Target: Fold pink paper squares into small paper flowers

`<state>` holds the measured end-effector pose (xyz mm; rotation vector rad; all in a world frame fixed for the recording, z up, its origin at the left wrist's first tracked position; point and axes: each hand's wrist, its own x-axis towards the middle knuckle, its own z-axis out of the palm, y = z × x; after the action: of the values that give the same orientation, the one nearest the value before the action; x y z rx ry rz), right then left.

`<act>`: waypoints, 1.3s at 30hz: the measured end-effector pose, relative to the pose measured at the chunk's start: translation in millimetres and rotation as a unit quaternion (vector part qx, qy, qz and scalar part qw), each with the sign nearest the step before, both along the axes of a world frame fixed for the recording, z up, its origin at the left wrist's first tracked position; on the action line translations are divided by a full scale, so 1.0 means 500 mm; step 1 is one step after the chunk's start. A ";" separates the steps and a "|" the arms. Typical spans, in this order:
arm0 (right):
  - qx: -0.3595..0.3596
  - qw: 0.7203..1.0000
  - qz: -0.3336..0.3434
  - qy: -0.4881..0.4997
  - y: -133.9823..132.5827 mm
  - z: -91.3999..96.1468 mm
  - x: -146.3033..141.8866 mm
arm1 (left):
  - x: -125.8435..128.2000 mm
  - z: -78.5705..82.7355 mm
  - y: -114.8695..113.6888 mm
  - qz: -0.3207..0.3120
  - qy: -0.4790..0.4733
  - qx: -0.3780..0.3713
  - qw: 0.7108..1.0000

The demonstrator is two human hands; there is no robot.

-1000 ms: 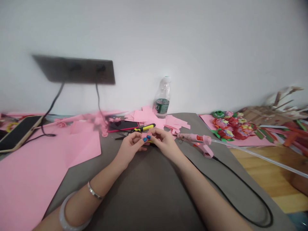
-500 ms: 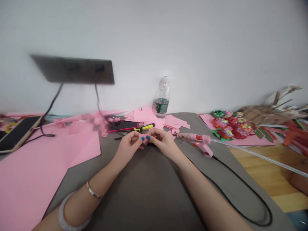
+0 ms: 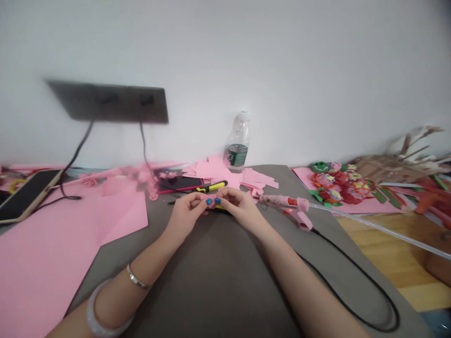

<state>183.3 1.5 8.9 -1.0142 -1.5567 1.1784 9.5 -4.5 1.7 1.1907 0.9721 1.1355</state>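
Between both hands is a small piece of pink paper (image 3: pixel 212 203), pinched at its two sides over the grey table cover (image 3: pixel 211 281). My left hand (image 3: pixel 188 213) grips its left side with thumb and fingers. From the other side, my right hand (image 3: pixel 239 206) holds it with thumb and forefinger, the two blue-nailed thumbs close together. Fingers cover much of the paper, so its exact shape is hidden. Just beyond the hands lie a yellow and black utility knife (image 3: pixel 212 187) and a phone with a pink edge (image 3: pixel 179 184).
Cut pink paper pieces (image 3: pixel 259 178) lie around a water bottle (image 3: pixel 238 145) by the wall. To the right is a pink hot glue gun (image 3: pixel 299 218) with a clear glue stick and black cord. Paper flowers (image 3: pixel 340 183) sit farther right. Large pink sheets (image 3: pixel 45 263) and another phone (image 3: pixel 30 195) occupy the left.
The thumbs and fingers have shifted very slightly around the pink paper. Both hands stay in nearly the same place, and the surrounding things have not moved.
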 end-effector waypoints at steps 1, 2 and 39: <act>-0.003 1.000 0.004 0.004 -0.001 0.002 0.000 | 0.000 0.000 0.000 -0.001 -0.008 -0.005 1.000; -0.006 1.000 0.009 0.009 -0.001 0.004 0.001 | 0.000 0.000 0.001 0.000 -0.018 -0.010 1.000; 0.006 0.991 0.078 0.105 -0.006 0.015 0.008 | -0.001 0.014 -0.007 -0.118 -0.172 -0.050 0.977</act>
<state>187.5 -1.6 16.7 -0.7444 -1.4935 1.3375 9.2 -8.2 8.6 0.9587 0.5981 1.0454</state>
